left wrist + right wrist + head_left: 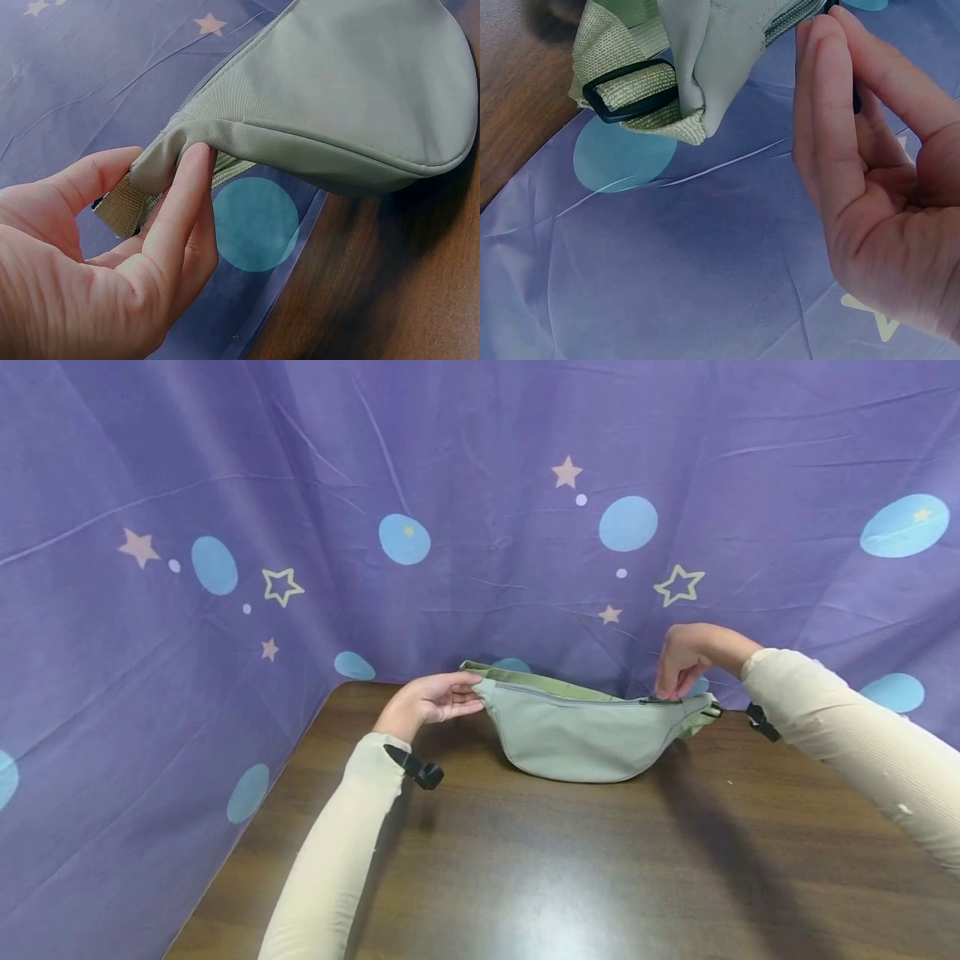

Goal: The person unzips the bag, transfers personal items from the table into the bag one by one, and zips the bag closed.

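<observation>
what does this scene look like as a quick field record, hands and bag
bag: grey-green waist bag, upright on its curved edge on the table
left hand: pinches the bag's left end, by the strap
right hand: pinches the zip pull at the bag's right end
zip: closed along the part in view
backdrop: purple cloth with stars and blue dots

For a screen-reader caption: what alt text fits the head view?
Two hands hold a grey-green waist bag upright on a brown table: the left hand grips one end, the right hand pinches the zipper pull. Purple star-print cloth hangs behind.
</observation>
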### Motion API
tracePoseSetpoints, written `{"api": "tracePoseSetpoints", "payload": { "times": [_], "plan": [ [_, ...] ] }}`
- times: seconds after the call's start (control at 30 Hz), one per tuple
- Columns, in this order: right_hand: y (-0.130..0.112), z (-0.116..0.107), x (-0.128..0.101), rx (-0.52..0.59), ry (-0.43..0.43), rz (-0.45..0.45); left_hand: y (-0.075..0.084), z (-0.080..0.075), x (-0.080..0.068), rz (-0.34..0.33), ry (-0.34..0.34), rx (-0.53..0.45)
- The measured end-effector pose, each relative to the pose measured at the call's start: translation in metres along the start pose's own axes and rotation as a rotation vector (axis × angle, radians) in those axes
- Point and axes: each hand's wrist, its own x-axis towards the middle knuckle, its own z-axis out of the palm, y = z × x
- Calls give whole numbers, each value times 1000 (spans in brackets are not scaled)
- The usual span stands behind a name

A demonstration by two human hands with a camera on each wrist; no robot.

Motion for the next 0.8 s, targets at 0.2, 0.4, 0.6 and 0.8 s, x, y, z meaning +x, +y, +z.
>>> {"api": "tracePoseSetpoints", "payload": {
  "times": [0.2, 0.4, 0.6, 0.8],
  "plan": [
    [7, -3, -5, 6, -9, -4, 3, 1, 3, -3, -7, -2],
    [13, -3, -7, 40, -16, 0, 3, 2, 2, -7, -14, 6],
    [17, -6, -11, 17, -2, -2, 1, 2, 3, 1, -8, -6],
    [20, -10, -13, 34, 3, -7, 0, 0, 0, 0, -5, 6]
  ]
}}
